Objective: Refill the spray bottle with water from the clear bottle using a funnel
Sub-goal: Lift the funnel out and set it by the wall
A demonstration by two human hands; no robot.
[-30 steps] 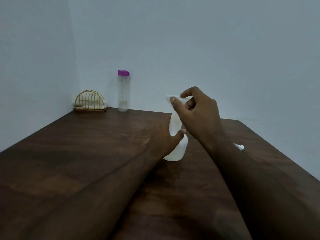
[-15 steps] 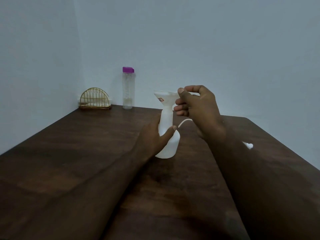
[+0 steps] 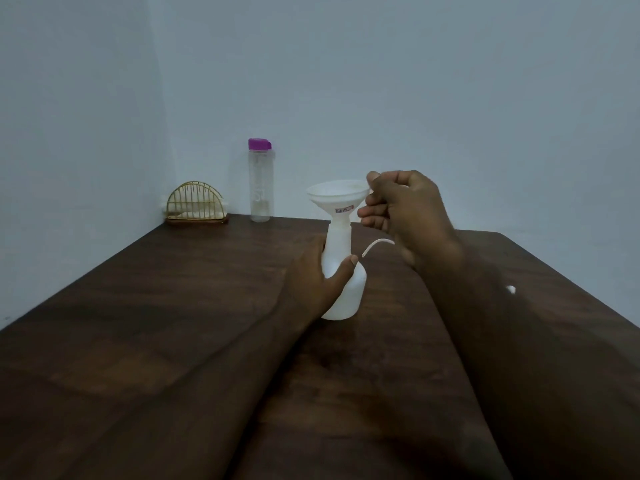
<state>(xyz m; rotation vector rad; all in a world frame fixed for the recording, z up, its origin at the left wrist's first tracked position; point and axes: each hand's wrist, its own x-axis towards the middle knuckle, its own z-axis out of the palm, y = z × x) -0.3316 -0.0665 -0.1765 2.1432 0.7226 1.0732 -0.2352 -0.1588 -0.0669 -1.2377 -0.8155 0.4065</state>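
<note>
Left fingers (image 3: 313,252) wrapped around spray bottle (image 3: 343,289); right fingers (image 3: 372,202) pinching funnel (image 3: 336,199) rim atop it.

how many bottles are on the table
2. The white spray bottle stands mid-table with the funnel in its neck, gripped by the left hand. The clear bottle, purple-capped, stands at the far edge by the wall. The arms may hide others.

Clear bottle (image 3: 260,183) path open over bare table (image 3: 194,289); holder (image 3: 196,202) beside.
</note>
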